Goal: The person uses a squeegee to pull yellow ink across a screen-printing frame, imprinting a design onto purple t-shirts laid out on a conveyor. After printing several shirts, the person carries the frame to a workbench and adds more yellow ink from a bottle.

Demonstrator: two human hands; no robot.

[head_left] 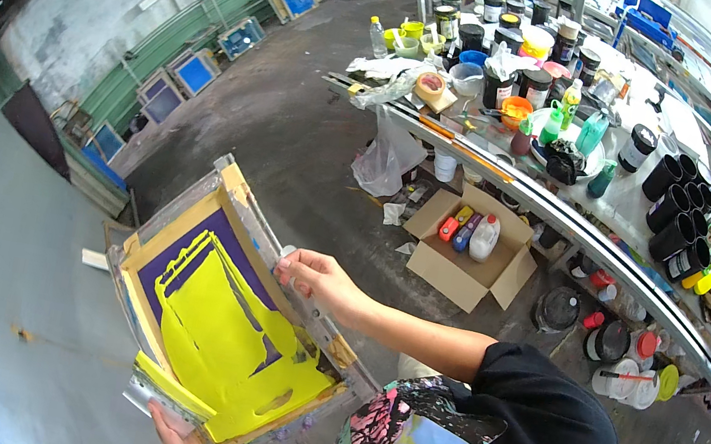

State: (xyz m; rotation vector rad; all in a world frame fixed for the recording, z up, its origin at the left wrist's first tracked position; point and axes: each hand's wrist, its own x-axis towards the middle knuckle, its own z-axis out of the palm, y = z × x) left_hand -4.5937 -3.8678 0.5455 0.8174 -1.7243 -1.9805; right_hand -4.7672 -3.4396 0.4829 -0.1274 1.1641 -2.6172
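A wooden-rimmed printing screen (266, 235) is in front of me, tilted, its purple mesh largely covered with bright yellow ink (232, 357). My right hand (316, 284) reaches across from the right, with its fingers closed at the frame's right side. A small whitish piece at those fingertips is too small to name. At the screen's near left corner, my left hand (179, 440) grips a squeegee (168, 396) with a metallic holder and yellow ink along its edge. The squeegee hides part of that corner.
A pale grey tabletop (11, 285) lies to the left. On the right, a long workbench (498, 166) carries many ink tubs and bottles. Beneath it are an open cardboard box (460, 274) with bottles and several lidded buckets (557, 310). Blue-meshed screens (196, 72) lean by the far wall.
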